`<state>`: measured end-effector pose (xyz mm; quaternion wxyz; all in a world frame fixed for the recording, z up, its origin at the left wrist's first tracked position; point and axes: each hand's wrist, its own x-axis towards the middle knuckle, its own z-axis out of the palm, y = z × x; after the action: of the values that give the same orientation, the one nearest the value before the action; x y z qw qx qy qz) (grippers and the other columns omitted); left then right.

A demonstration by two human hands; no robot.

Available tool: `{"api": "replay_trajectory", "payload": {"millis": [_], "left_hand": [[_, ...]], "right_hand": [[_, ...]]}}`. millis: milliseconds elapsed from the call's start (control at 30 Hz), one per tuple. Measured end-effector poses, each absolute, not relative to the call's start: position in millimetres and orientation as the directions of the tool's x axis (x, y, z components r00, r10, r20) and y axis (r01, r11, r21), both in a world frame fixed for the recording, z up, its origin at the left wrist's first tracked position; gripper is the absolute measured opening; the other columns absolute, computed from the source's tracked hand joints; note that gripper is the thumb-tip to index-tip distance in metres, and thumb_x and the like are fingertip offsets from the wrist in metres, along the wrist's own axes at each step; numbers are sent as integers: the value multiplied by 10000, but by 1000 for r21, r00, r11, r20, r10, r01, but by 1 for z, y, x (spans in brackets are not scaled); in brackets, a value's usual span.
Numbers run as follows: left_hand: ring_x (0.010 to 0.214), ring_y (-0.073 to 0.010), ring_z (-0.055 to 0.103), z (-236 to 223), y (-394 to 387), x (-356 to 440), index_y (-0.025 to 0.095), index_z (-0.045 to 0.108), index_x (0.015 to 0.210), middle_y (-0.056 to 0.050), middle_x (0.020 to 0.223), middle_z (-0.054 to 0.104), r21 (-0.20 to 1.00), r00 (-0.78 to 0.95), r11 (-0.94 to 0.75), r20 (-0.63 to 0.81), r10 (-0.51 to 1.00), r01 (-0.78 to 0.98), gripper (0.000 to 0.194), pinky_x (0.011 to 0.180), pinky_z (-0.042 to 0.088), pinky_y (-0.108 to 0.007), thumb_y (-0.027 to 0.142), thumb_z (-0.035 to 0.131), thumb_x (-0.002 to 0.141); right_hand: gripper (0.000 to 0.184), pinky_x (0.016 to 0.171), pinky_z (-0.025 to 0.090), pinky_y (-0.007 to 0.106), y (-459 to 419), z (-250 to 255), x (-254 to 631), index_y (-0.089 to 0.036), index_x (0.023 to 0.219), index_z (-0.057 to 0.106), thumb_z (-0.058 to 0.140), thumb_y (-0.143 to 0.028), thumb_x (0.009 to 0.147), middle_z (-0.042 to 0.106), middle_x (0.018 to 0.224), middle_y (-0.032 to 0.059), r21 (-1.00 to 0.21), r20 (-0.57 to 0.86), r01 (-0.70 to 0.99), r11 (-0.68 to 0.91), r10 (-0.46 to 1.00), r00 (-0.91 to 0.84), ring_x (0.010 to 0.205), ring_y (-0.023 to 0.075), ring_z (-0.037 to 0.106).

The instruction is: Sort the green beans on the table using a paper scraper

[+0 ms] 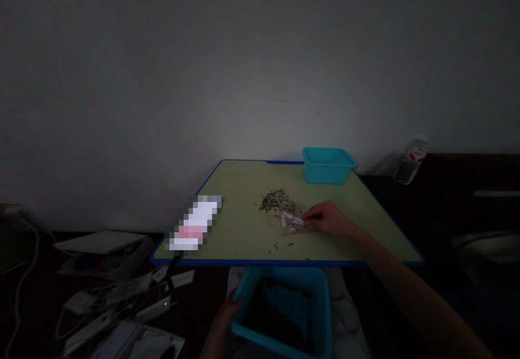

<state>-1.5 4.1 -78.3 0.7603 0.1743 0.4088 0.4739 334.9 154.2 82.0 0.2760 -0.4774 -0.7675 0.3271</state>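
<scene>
My right hand [330, 219] reaches over the table with its fingertips pinched on a thin, clear plastic piece with white markings [287, 219]; its exact kind is too blurred to tell. Just beyond the plastic piece lies a loose pile of small dark and pale grains [278, 201], perhaps seeds or beans. Several stray grains are scattered nearer the table's front edge. Below that edge, my left hand [225, 314] grips the left rim of a blue plastic basin [323, 315], tilted on my lap. Dark contents cover part of its bottom.
The pale tabletop [235, 185] has a blue edge. A second blue basin [328, 165] stands at its back right corner, and a lit phone [193, 223] is at the left. Cables and a power strip [91, 331] clutter the lower left. A plastic bottle [411, 161] leans at right.
</scene>
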Motion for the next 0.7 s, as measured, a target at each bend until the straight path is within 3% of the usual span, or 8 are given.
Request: {"api": "replay_trajectory", "payload": {"millis": [100,233,367,533,700], "left_hand": [[1493,-539,523,-75,3,-2,220,856,1069,-173,1204,872,634,184,487,-484,856,-601,588,1178,471,-664,472,914,541],[1499,-515,529,-72,1,-6,238,844,1075,-156,1207,873,645,190,490,-479,857,-587,511,1187,473,-655,473,897,624],[1476,-534,548,-83,6,-7,230,848,1033,-159,1264,857,632,218,487,-456,863,-603,514,1189,458,-684,444,924,571],[1432,-508,606,-94,7,-7,239,869,960,-137,1000,910,604,190,473,-473,860,-642,433,1180,469,-667,430,935,578],[1425,-500,615,-84,6,-6,253,886,922,-118,999,915,638,191,473,-462,866,-608,472,1194,471,-618,469,974,511]], "right_hand": [[201,704,537,316,156,81,337,-208,929,899,801,-329,803,843,845,59,-791,101,527,310,917,-387,730,218,722],[196,715,553,316,158,82,339,-203,938,899,806,-309,801,847,858,62,-799,97,542,260,946,-310,744,221,737],[212,679,534,302,159,84,339,-184,965,899,777,-274,817,844,837,66,-763,84,601,239,958,-275,720,214,728],[213,681,532,301,159,83,340,-206,968,900,761,-277,824,847,849,58,-746,74,609,269,943,-324,730,213,725],[226,693,530,305,158,83,340,-201,977,899,758,-293,827,845,851,58,-767,58,580,274,930,-362,728,210,718]]}}
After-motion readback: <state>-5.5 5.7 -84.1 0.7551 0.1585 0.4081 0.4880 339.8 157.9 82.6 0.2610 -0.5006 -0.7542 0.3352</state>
